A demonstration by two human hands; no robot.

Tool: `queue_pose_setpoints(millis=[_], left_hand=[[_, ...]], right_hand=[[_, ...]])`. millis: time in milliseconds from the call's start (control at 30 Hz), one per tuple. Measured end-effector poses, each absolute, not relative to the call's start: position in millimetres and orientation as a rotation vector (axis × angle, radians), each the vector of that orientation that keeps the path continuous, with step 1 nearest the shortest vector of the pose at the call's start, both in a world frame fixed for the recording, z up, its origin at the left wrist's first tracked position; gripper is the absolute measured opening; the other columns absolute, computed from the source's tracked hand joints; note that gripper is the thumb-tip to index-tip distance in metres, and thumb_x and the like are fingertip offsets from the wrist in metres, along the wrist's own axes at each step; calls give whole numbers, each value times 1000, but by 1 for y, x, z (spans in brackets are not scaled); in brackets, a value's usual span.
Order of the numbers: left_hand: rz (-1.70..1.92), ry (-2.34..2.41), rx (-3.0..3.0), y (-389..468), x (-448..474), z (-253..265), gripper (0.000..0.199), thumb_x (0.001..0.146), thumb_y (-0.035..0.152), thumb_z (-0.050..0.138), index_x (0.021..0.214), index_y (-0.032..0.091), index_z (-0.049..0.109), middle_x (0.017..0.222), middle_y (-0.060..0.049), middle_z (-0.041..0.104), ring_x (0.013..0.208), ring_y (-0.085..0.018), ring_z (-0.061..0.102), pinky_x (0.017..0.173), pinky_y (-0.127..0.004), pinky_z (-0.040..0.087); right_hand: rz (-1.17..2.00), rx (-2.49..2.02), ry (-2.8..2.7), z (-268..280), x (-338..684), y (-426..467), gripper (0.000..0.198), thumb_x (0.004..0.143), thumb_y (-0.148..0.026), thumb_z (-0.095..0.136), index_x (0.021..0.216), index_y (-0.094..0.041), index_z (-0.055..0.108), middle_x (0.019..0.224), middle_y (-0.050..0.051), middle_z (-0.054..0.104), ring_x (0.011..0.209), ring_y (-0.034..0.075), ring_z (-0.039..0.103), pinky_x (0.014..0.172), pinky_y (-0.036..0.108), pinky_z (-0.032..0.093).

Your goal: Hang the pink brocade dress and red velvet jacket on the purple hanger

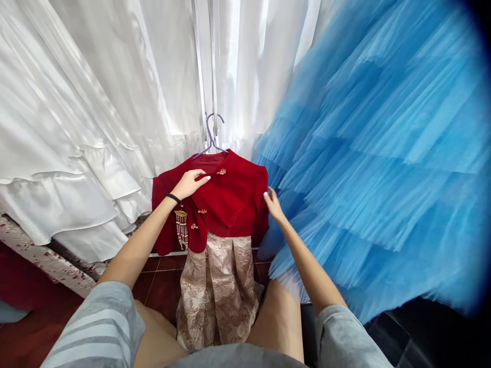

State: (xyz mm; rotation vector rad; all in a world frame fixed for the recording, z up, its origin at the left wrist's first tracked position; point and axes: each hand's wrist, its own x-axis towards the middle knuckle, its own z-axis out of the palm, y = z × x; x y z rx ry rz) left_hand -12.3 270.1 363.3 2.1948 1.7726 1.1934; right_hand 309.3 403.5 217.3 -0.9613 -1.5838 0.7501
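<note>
A red velvet jacket (240, 194) hangs on a purple hanger (210, 134), with a shiny beige-pink brocade skirt (220, 286) below it. My left hand (187, 185) rests over the jacket's front below the collar, thumb and fingers apart. Along the jacket's edge on the right, my right hand (273, 204) pinches the sleeve between thumb and fingers. Ornate clasps (202, 211) run down the front opening. A gold tassel ornament (181, 225) with beaded strands dangles near my left wrist, which wears a black band.
White ruffled satin gowns (76, 153) hang at the back and left. A layered blue tulle dress (368, 153) fills the right side, close to my right arm. My legs flank the skirt above a red tiled floor (163, 278).
</note>
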Motion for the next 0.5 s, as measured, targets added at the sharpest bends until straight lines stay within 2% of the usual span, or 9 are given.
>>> queue_pose_setpoints(millis=[67, 167, 267, 333, 433, 500], left_hand=[[1172, 1718, 2201, 267, -16, 366, 37, 83, 50, 60, 90, 15, 70, 94, -8, 72, 84, -22, 63, 79, -31, 48], [1237, 1968, 2128, 259, -23, 348, 30, 83, 44, 63, 95, 18, 71, 93, -8, 72, 83, -22, 64, 79, -33, 50], [1434, 2070, 2015, 246, -26, 301, 29, 87, 38, 60, 107, 19, 68, 98, -7, 69, 74, -18, 62, 75, -32, 52], [1590, 2047, 1932, 235, -25, 260, 31, 89, 35, 56, 115, 19, 64, 108, -9, 65, 79, -17, 63, 72, -30, 54], [1717, 2109, 1848, 217, -18, 202, 30, 90, 29, 53, 118, 19, 59, 117, -12, 60, 99, -21, 62, 78, -31, 56], [1672, 2187, 1870, 207, -11, 174, 24, 89, 25, 54, 112, 21, 61, 114, -11, 61, 105, -23, 61, 88, -35, 55]], right_hand=[[863, -903, -1646, 213, 313, 397, 49, 76, -59, 60, 94, -14, 69, 97, 11, 74, 91, 23, 65, 83, 37, 54], [881, -913, -1632, 208, 326, 390, 49, 78, -61, 56, 82, -14, 67, 86, 10, 73, 79, 23, 64, 74, 36, 53], [780, -1081, -1635, 190, 336, 379, 41, 82, -50, 51, 93, -14, 67, 100, 12, 73, 93, 26, 65, 84, 39, 52], [718, -1259, -1671, 167, 337, 366, 36, 76, -35, 57, 103, -13, 66, 109, 15, 71, 104, 30, 64, 94, 44, 49], [672, -1448, -1633, 130, 324, 336, 59, 64, -19, 61, 122, -8, 56, 124, 24, 62, 117, 37, 57, 103, 53, 41], [589, -1535, -1580, 110, 307, 313, 69, 65, -18, 61, 131, -5, 47, 131, 28, 53, 122, 38, 52, 105, 55, 39]])
